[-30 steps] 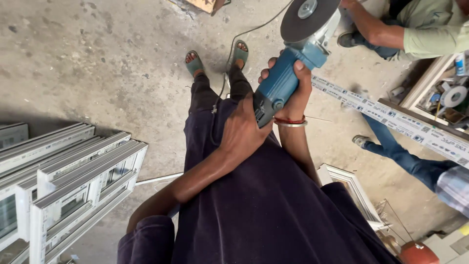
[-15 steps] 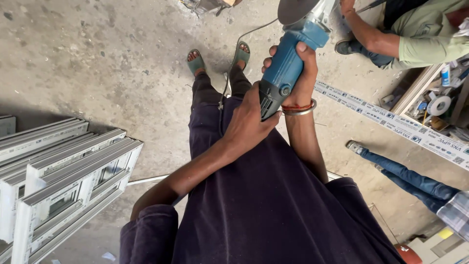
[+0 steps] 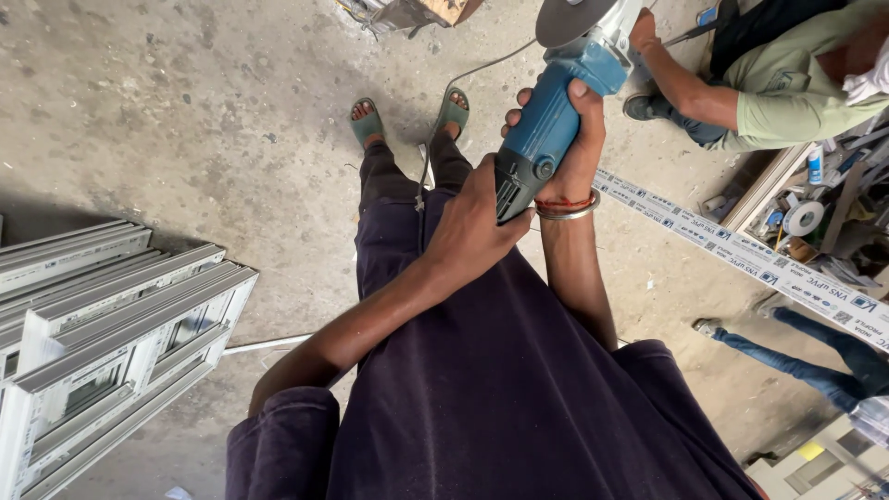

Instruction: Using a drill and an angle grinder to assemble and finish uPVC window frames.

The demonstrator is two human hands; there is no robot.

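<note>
The person stands on the concrete floor (image 3: 185,111) holding a blue grinder (image 3: 548,125) chest-high, disc (image 3: 572,17) up. The right hand (image 3: 576,148) is wrapped tight round the grinder's body; the left hand (image 3: 477,227) closes on its tail, where the cord (image 3: 435,139) leaves. White frames (image 3: 102,324) lean left of the grinder; a seated person (image 3: 769,83) is right of it. Best to keep both grips firm, with the disc turned away from that neighbour.
</note>
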